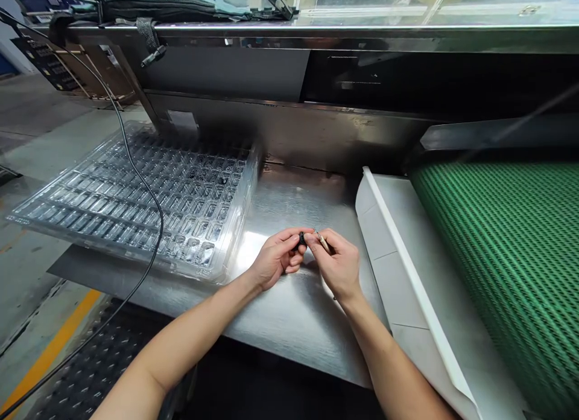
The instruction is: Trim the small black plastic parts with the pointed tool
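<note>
Over the steel table (289,311), my left hand (277,260) pinches a small black part (301,239) between thumb and fingertips. My right hand (337,260) meets it from the other side, its thumb and finger touching the part or very close to it. A thin tool with a light, brass-coloured shaft (323,243) and a narrow metal tip lies in the right hand's grip; its kind I cannot make out. Left of the hands sits a clear plastic tray (226,266) with rows of pockets, a few of the far ones holding dark parts.
To the right a white guard (407,275) stands upright beside a green mesh conveyor belt (511,239). A black cable (156,197) hangs across the tray. A steel ledge (362,40) with a dark bag (167,3) on it crosses the back.
</note>
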Action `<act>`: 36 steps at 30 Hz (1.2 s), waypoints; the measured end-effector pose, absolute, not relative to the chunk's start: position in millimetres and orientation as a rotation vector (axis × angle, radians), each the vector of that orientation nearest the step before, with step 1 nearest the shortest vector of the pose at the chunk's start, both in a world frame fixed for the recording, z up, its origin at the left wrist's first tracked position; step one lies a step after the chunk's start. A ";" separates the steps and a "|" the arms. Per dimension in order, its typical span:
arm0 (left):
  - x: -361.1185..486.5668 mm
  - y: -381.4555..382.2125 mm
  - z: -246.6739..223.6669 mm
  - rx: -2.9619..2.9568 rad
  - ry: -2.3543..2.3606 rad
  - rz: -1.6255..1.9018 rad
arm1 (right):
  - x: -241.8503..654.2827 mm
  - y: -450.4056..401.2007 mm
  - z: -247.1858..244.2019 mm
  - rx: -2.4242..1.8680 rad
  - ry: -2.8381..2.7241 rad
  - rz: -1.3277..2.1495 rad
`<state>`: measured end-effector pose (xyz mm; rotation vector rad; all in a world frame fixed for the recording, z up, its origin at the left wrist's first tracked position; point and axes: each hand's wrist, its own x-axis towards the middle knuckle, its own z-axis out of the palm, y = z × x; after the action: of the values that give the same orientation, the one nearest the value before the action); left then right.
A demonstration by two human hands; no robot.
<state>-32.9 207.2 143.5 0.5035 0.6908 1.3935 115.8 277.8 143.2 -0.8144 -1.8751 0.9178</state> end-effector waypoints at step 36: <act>-33.9 208.7 147.8 0.499 0.648 1.400 | 117.5 278.5 151.0 -0.717 -1.852 0.766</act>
<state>-33.9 208.7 147.8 0.4988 0.6478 1.4005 117.5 278.5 151.0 -0.7166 -1.8516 0.7664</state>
